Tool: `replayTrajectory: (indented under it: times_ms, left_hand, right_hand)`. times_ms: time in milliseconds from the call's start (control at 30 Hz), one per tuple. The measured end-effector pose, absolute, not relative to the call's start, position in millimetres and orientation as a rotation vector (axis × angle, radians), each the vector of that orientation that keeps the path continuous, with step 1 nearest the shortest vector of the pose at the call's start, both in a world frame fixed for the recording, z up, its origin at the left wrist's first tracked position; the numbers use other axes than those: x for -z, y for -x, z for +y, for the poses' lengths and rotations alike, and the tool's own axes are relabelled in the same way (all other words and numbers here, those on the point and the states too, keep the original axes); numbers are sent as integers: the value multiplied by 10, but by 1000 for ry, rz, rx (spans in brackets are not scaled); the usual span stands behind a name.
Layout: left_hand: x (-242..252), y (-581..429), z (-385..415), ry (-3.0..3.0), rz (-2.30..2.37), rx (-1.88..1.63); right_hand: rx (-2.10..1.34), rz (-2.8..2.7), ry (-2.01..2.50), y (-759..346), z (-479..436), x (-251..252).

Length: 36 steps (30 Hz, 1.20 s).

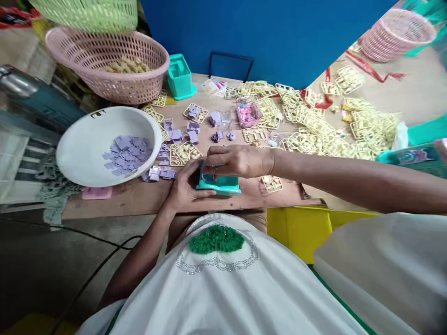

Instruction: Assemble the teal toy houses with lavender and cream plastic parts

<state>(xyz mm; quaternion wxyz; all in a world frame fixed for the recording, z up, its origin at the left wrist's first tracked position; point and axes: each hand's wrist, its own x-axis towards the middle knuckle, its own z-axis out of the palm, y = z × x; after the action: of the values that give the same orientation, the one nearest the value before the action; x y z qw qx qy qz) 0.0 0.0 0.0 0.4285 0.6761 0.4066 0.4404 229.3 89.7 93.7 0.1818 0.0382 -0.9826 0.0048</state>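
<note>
Where the tabletop (139,200) ends, well left of the left hand, a smooth, round white bowl (84,144) sits at the edge and holds flat lilac chips (127,153). Beyond it stands a pink latticed basket (104,70). Lilac plastic bits (174,136) lie scattered between the bowl and the hand, so bare wood shows only in a narrow strip along the near edge. The left hand (186,188) is curled around the left end of a low teal plastic box (223,187), gripping it. The box lies flat just inside the near edge, with its long axis running left to right, parallel to that edge. The right hand (237,160) lies over the top of the box, fingers bent down and clasping it. Just right of that hand lies one small cream frame (272,183). Farther right and beyond it, openwork cream sprues (314,125) are piled thickly.
</note>
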Motion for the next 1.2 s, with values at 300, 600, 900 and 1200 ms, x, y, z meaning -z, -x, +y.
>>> replayTrajectory:
  times_ms: [300,600,900,1200]
  left_hand:
    - [-22,-13,-20,-1769,1103,-1079]
    - [-6,20,17,-1736,1039,-1076]
    - [-16,38,9,-1753,1073,-1043]
    - [-57,5,-16,-1753,1113,-1023]
  right_hand:
    - [193,-2864,-51,-2471,702,-874]
    - [135,-2994,-195,-2304,795,-1110]
    - [-266,-2903,-37,-2454,694,-889]
    - [-853,-2155,755,-2412,285,-653]
